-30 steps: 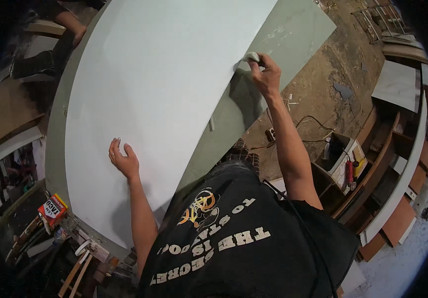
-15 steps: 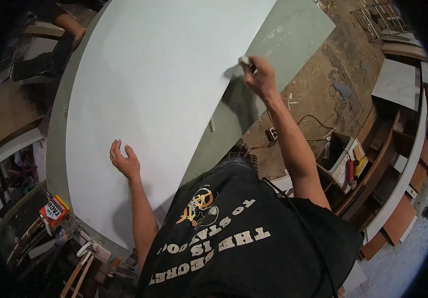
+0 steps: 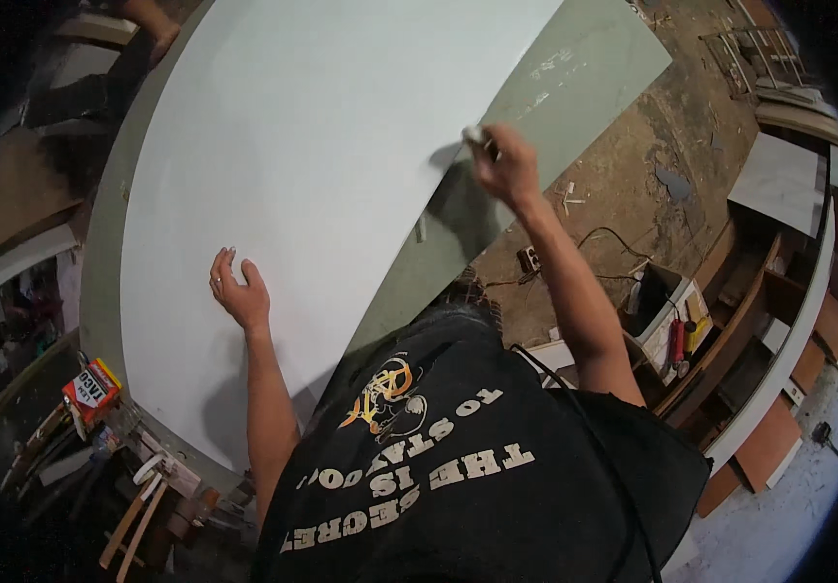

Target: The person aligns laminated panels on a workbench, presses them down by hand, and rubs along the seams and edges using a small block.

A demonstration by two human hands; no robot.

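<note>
A large white sheet (image 3: 312, 126) lies over a greenish-grey board (image 3: 589, 73), which shows along both sides of it. My right hand (image 3: 508, 175) is closed around a small pale block (image 3: 473, 135), held at the sheet's right edge; most of the block is hidden by the fingers. My left hand (image 3: 241, 290) is over the lower left of the white sheet, fingers apart, holding nothing. Whether its palm presses on the sheet I cannot tell. A short pale strip (image 3: 422, 228) lies on the board beside the sheet's edge.
At lower left stand a red and white can (image 3: 91, 392) and assorted tools. A wooden cabinet frame (image 3: 730, 340) lies at the right, near a power socket (image 3: 530, 258) with cords on the floor. Another person's bare limb (image 3: 152, 19) shows at top left.
My right hand has moved slightly down and left along the sheet's edge with the block. The view has shifted a little; my left hand stays over the sheet.
</note>
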